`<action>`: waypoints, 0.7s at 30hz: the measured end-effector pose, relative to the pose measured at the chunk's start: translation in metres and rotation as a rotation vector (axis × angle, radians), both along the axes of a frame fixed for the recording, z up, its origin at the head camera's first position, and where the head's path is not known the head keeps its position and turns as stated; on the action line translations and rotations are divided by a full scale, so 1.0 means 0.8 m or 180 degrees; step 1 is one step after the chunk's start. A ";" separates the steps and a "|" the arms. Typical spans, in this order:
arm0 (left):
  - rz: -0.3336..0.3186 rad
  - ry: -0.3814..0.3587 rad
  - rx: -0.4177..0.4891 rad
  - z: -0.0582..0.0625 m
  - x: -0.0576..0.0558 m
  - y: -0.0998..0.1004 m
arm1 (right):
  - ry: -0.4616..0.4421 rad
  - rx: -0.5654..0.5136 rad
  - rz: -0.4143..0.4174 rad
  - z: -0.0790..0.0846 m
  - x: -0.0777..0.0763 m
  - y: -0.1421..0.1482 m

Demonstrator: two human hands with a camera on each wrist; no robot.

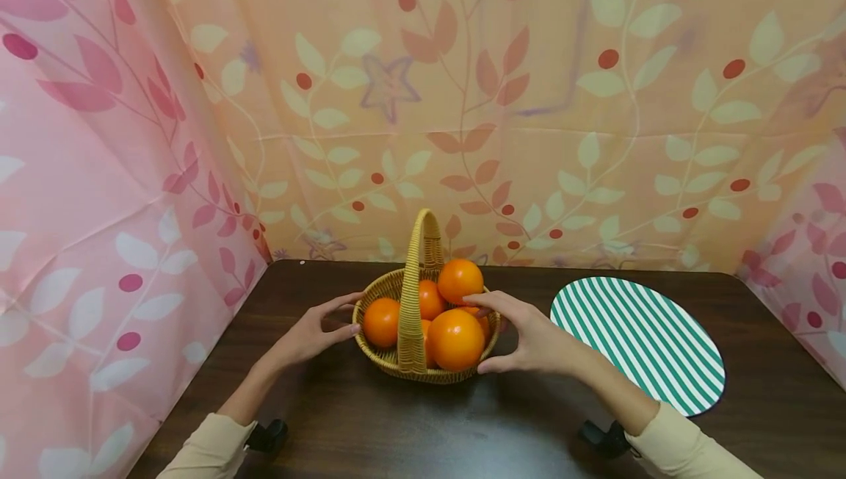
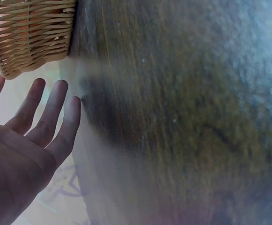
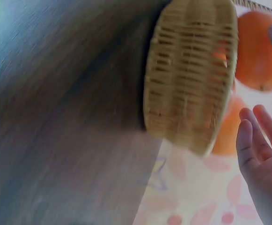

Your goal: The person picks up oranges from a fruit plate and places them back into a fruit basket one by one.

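Observation:
A wicker basket (image 1: 411,273) with a tall arched handle stands on the table, holding several oranges (image 1: 457,339). My left hand (image 1: 311,328) is at the basket's left rim, thumb and index finger close to it. In the left wrist view the other fingers (image 2: 56,110) are extended and spread beside the woven wall (image 2: 33,42). On the right, my right hand (image 1: 529,332) is held with thumb and fingers apart around the right rim, by the large front orange. The right wrist view shows loosely extended fingers (image 3: 262,136) near the oranges (image 3: 260,51); whether they touch is unclear.
A round green-and-white striped placemat (image 1: 637,343) lies on the dark wooden table (image 1: 429,427), right of the basket. Leaf-patterned cloth (image 1: 396,134) hangs behind the table and on both sides. A black strap mount (image 1: 267,435) sits at each wrist.

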State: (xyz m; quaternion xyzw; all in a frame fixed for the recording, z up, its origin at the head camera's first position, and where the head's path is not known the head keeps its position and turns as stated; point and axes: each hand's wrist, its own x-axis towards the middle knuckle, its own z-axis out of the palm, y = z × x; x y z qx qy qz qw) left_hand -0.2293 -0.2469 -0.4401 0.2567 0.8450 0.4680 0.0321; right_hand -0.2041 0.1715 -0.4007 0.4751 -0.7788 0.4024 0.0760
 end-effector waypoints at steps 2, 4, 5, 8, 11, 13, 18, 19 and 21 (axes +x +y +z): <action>-0.0004 -0.0006 -0.0008 -0.001 0.000 0.000 | 0.0062 -0.0024 -0.0111 -0.001 0.000 0.014; -0.0009 -0.0006 -0.0014 -0.001 0.000 -0.001 | 0.0118 -0.0087 -0.0184 -0.002 0.001 0.029; -0.0007 -0.0005 -0.0024 -0.001 0.000 -0.001 | 0.0125 -0.0115 -0.0236 -0.003 0.002 0.037; 0.0002 -0.0012 -0.0030 0.001 0.000 -0.002 | 0.0178 -0.0190 -0.0384 -0.002 0.007 0.060; 0.0010 -0.0006 -0.0032 0.002 -0.001 -0.001 | 0.0193 -0.0209 -0.0555 -0.002 0.012 0.082; -0.0001 -0.0004 -0.0017 0.002 0.000 0.001 | 0.0189 -0.0175 -0.0662 -0.005 0.016 0.095; -0.0031 0.0001 -0.0044 0.006 0.004 0.006 | 0.0149 -0.0065 -0.0856 -0.017 0.024 0.123; -0.0009 0.0009 -0.0051 0.007 0.006 0.006 | 0.0141 -0.0065 -0.0879 -0.019 0.025 0.127; 0.0074 0.0069 -0.0062 0.010 0.009 0.003 | 0.0140 -0.0081 -0.0946 -0.022 0.028 0.133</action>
